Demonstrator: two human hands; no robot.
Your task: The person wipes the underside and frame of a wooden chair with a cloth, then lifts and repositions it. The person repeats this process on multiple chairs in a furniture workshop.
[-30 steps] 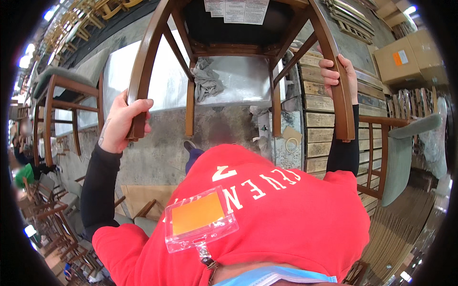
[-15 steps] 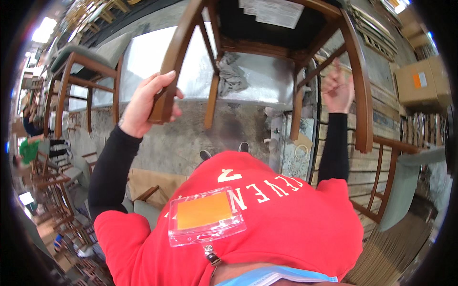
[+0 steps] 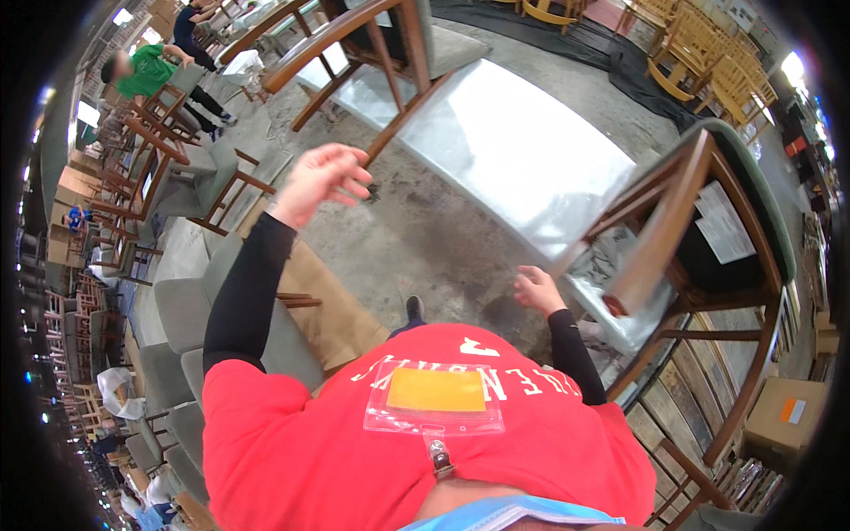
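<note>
Stained grey concrete floor [image 3: 425, 257] fills the middle of the frame, and a long low desk [image 3: 522, 133] under a shiny silvery-white covering slants from the upper middle down toward the right. Beyond it, pale yellow wooden chairs [image 3: 686, 53] crowd the upper right near a rumpled black sheet [image 3: 620, 80].

At the right of the frame, a brown wooden chair with a grey-green padded seat [image 3: 768, 199] is tipped, its dark underside and a white paper label [image 3: 724, 226] showing; one of its legs is blurred. A crumpled grey cloth [image 3: 606, 252] on the desk shows through its frame. The right hand [image 3: 537, 288], just left of this chair, has loosely curled fingers and its grip apart, with nothing seen in it.

The left hand [image 3: 323, 184] is left of centre, its grip apart too, fingers bent and clamped on nothing. It is close to a leg end of a second brown wooden chair with a grey padded seat [image 3: 447, 51] at the upper middle; whether they touch, I cannot tell.

Grey upholstered chairs [image 3: 181, 310] stand packed at the lower left beside a flat tan cardboard sheet [image 3: 332, 301]. A person in a green top [image 3: 146, 75] is at the upper left. Weathered wooden slats [image 3: 691, 380] lie at the lower right, near a brown cardboard box [image 3: 784, 425].
</note>
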